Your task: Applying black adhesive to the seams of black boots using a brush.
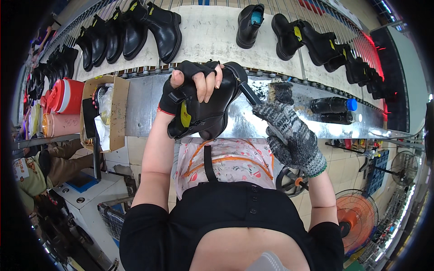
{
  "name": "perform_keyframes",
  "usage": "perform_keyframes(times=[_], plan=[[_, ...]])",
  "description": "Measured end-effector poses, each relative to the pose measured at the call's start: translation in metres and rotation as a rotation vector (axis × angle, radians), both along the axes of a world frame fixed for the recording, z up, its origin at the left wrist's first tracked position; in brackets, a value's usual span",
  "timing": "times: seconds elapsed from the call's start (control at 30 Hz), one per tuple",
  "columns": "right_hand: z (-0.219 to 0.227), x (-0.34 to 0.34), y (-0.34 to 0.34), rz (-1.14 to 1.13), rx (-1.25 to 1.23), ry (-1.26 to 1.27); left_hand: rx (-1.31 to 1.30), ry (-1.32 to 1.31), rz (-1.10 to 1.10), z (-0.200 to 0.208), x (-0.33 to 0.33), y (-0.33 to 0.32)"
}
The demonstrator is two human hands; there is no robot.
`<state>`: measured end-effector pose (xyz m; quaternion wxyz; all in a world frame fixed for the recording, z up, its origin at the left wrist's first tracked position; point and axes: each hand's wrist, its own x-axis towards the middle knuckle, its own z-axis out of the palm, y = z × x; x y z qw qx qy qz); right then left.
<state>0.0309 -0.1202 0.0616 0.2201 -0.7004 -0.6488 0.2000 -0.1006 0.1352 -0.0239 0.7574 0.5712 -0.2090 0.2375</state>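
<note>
A black ankle boot [216, 115] with a yellow patch inside its opening is tipped on its side over the near edge of the metal worktop. My left hand [203, 81], in a black fingerless glove, is closed round the boot from above. My right hand [291, 135], in a grey knitted glove, grips a slim dark bar-like tool [250, 93]. The tool's tip meets the boot near the sole edge at its far right side; what kind of tool it is, I cannot make out.
Several black boots [165, 34] stand on a pale conveyor belt [208, 36] beyond the worktop [144, 104]. A blackened pad [281, 92] and two dark bottles [332, 105] lie to the right. A cardboard box [118, 113] and red jug [68, 96] are left; an orange fan [357, 217] is lower right.
</note>
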Motion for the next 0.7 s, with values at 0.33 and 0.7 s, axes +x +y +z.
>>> perform_keyframes(times=[0.33, 0.7], plan=[[0.013, 0.012, 0.005, -0.039, 0.018, 0.192, 0.0, 0.014, -0.003, 0.001, 0.0, -0.001], [-0.034, 0.001, 0.038, -0.019, 0.131, 0.454, -0.289, -0.049, 0.061, -0.02, -0.015, 0.025]])
